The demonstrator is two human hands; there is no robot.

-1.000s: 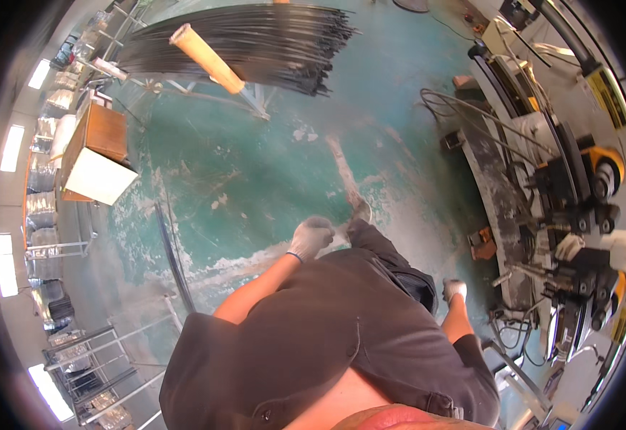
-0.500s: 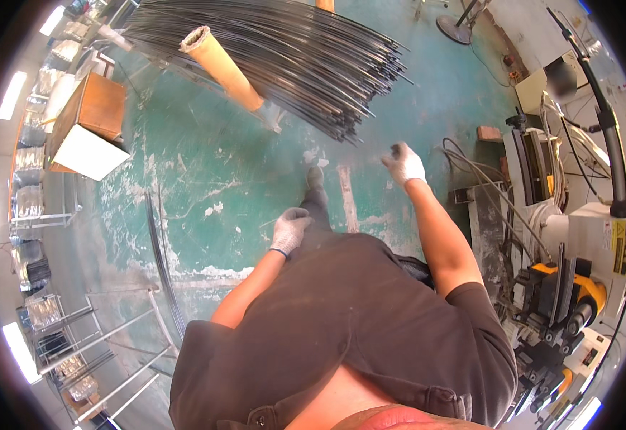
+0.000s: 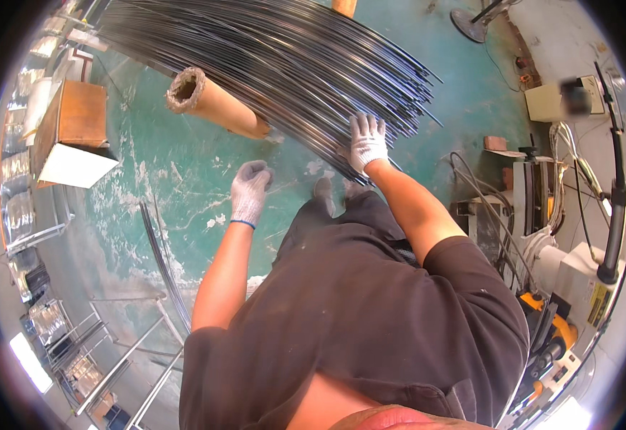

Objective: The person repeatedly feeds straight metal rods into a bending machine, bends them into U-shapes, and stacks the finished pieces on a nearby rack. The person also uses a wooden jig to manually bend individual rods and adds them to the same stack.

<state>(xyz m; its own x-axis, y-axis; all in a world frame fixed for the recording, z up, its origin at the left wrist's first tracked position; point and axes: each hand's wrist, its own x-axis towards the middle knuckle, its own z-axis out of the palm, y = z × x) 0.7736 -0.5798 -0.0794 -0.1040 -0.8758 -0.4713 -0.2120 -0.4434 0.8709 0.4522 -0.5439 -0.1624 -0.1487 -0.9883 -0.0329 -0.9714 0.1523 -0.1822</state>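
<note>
A large bundle of long, thin black rods point(image 3: 277, 61) stretches from the far left to the middle, its uneven ends pointing right. My right hand point(image 3: 368, 143), in a white knitted glove with grey fingertips, lies on the near side of the bundle close to those ends. Its fingers are stretched out over the rods, gripping none. My left hand point(image 3: 250, 193), gloved alike, hangs above the floor short of the bundle, its fingers curled in with nothing visible in them. Nearest to it is a thick tan cardboard tube point(image 3: 220, 107) slanting up beside the rods.
At the left are a brown box point(image 3: 82, 115) with a white flap and a metal rack frame point(image 3: 123, 365). A few dark strips point(image 3: 159, 261) lie on the green floor point(image 3: 162, 193). Machinery with cables point(image 3: 542, 186) lines the right side; a round stand base point(image 3: 468, 25) is far right.
My right hand has moved forward and left onto the rods. My left hand has risen forward and left from beside my leg. The bundle appears closer, and both feet now show.
</note>
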